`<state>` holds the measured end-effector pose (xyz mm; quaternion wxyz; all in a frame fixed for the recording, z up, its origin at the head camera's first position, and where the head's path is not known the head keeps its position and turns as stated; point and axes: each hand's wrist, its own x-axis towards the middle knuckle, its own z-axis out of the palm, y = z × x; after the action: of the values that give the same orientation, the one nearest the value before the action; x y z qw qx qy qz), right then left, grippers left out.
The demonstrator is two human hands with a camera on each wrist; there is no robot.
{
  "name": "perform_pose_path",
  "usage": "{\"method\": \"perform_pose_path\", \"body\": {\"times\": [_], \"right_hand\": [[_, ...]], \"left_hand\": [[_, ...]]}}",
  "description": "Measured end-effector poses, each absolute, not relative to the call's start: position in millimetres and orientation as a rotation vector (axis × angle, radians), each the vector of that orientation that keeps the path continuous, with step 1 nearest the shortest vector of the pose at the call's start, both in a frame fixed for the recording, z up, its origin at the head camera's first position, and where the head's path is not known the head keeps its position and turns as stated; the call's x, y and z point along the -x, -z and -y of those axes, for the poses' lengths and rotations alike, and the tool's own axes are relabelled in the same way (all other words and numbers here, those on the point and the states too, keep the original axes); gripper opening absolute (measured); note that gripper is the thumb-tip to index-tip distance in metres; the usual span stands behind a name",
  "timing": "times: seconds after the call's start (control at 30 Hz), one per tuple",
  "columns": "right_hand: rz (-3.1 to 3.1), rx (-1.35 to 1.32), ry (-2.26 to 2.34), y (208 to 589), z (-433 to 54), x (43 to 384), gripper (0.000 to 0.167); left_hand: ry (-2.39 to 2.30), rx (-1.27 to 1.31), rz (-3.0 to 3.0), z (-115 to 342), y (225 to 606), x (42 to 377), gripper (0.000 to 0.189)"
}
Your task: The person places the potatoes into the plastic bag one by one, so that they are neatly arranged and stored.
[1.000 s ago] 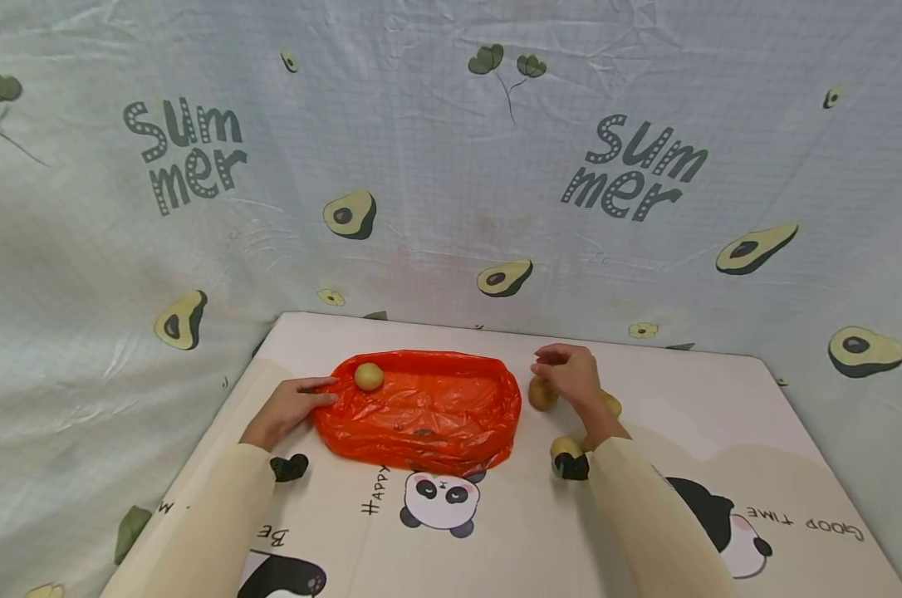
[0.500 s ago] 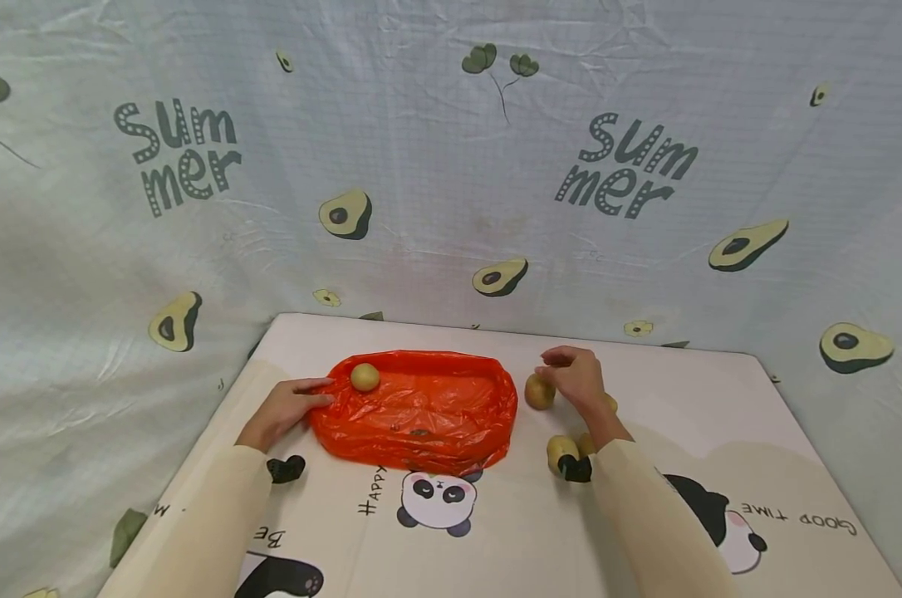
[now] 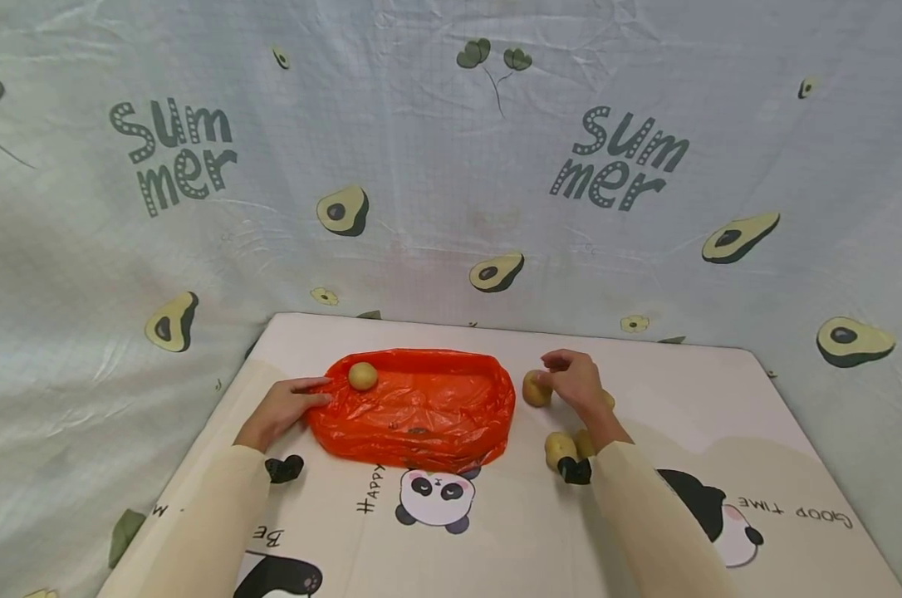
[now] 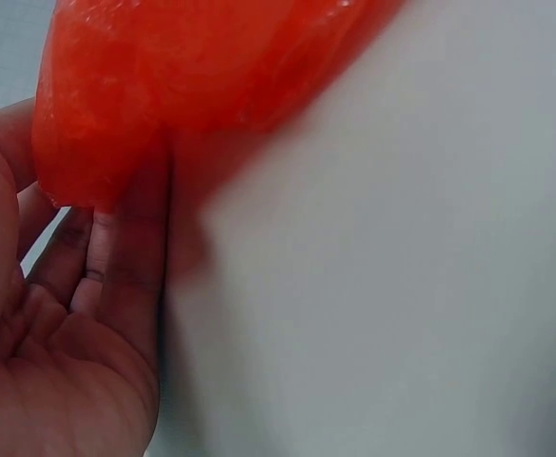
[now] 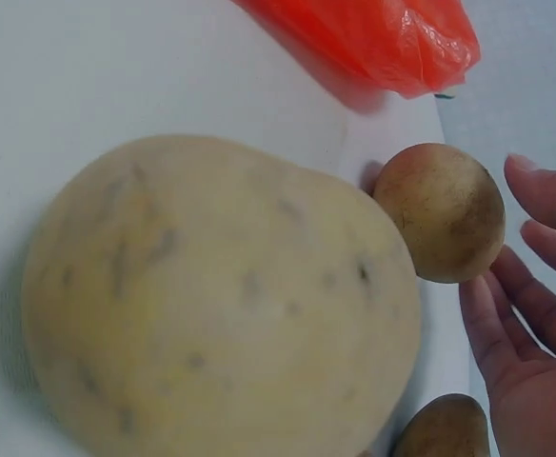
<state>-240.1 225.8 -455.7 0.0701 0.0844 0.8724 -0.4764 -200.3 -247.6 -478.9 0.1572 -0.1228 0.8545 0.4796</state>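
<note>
A red plastic bag, spread into a shallow basin, lies on the table with one potato at its far left. My left hand holds the bag's left end; in the left wrist view its fingers pass behind the red plastic. Beyond the bag's right side, a brownish potato rests on the table. Beside it is my right hand, fingers extended and thumb apart. In the right wrist view the fingertips come up to the potato's edge; whether they touch cannot be told.
Nearer the right forearm lie more potatoes, a pale one and another partly hidden, plus one behind the wrist. Black straps sit at both wrists. A printed curtain hangs behind the table's far edge.
My right hand has drawn slightly right of the brownish potato, showing more of it. The left hand stays at the bag. The whole head view has shifted a little.
</note>
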Motion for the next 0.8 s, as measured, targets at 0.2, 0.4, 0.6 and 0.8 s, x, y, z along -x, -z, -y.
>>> {"method": "perform_pose_path", "body": {"times": [0.2,0.4,0.6,0.8], "right_hand": [[-2.579,-0.261,1.391,458.4,-223.9,243.2,0.051],[-2.526,-0.249,1.357,461.7,-225.1,242.7,0.057],[-2.511,-0.214,1.309,463.0,-226.5,243.7,0.061],[-2.491,-0.232,1.320,464.5,-227.0,244.4,0.060]], "left_hand": [[-1.372,0.360,-2.448,250.5,479.6,200.5,0.054],[-1.367,0.357,-2.448,249.8,482.3,202.3,0.054],[-1.373,0.347,-2.448,247.2,483.3,203.9,0.054],[-1.368,0.347,-2.449,245.7,481.8,203.6,0.054]]}}
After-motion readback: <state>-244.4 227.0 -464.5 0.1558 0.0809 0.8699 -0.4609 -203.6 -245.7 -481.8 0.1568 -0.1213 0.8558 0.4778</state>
